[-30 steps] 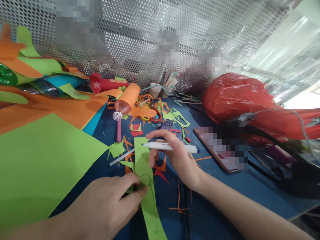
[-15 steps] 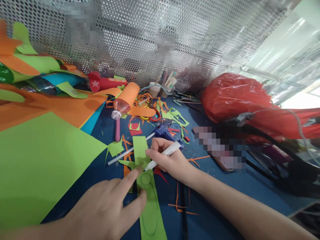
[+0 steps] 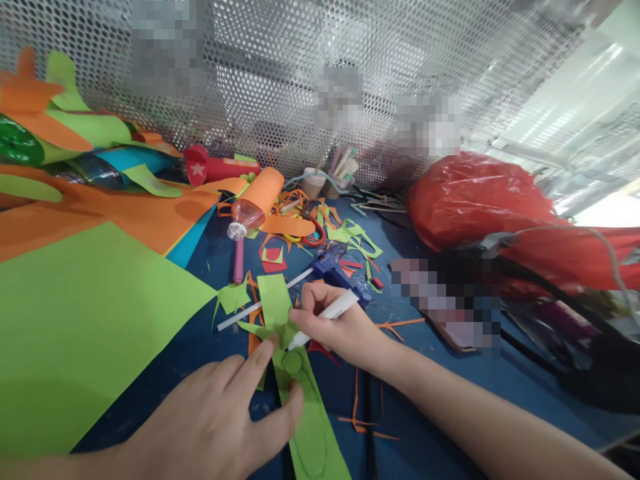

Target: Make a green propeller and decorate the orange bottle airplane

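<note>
A narrow green paper strip [image 3: 274, 297] lies on the blue table [image 3: 430, 400], slanting toward me. On it are a small drawn circle and a long rounded outline in dark ink. My left hand [image 3: 215, 407] presses the strip with its index fingertip and thumb, fingers spread. In my right hand [image 3: 345, 337] is a white marker [image 3: 341, 305], gripped like a pen, its dark tip at the strip just above the circle. Beyond my right hand rests a blue glue gun [image 3: 330, 265]; a translucent glue stick [image 3: 240, 317] reaches from it, passing under the strip.
Left lies a large green sheet [image 3: 115, 327] over orange paper. Behind are an orange-wrapped bottle [image 3: 263, 197], a red tube [image 3: 227, 168], red-handled scissors [image 3: 318, 233] and paper scraps [image 3: 353, 233]. A red plastic bag [image 3: 465, 200] and a phone-like object [image 3: 445, 313], partly blurred, sit right.
The strip has turned a little, its far end going left and its near end right. My left thumb has shifted right with it. The whole view has tilted slightly.
</note>
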Tool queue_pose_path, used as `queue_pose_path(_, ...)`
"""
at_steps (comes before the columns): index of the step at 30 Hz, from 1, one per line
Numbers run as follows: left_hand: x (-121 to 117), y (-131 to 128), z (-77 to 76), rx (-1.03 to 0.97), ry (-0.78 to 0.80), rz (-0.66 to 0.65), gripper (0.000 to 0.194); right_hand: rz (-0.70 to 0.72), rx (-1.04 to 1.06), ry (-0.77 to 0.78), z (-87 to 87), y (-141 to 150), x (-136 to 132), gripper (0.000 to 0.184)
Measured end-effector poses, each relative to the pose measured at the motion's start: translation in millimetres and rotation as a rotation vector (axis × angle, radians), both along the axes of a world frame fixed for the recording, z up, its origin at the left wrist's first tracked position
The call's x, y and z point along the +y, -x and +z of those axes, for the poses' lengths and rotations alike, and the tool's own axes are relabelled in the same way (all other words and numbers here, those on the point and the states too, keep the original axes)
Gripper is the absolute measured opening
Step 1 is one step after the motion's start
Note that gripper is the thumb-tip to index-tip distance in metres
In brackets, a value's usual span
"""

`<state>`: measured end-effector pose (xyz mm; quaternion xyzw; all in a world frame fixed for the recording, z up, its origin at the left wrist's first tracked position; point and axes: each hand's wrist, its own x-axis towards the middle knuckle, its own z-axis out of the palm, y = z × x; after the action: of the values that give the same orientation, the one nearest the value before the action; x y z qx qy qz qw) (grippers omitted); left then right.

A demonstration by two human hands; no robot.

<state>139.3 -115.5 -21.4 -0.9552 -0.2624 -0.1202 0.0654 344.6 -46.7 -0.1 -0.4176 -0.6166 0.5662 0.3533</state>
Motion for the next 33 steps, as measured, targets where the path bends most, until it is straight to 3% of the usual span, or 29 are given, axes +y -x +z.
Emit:
queue_pose_path(4, -1, 1, 3.0, -0.002, -0.008, 0.007, 0.058, -0.002, -0.010, 0.019, 0.0, 0, -1, 0.035)
queue_pose_path(13, 1, -4, 22.5, 0.045, 0.117, -0.002, 0.055, 0.018, -0.043, 0.048, -0.4, 0, -2, 0.033)
queue_pose_path(19, 1, -6, 22.3, -0.057, 0.165, 0.046, 0.060, 0.001, -0.113, 0.000, 2.6, -1, -1, 0.030)
queue_pose_path(26, -2, -7, 11.3, -0.079, 0.200, 0.073, 0.064, -0.016, -0.101, -0.048, 2.6, 1, -3, 0.030)
queue_pose_path(33, -6, -9, 21.4, -0.019, 0.249, 0.110, 0.059, -0.016, -0.063, -0.082, 0.8, 4, -2, 0.031)
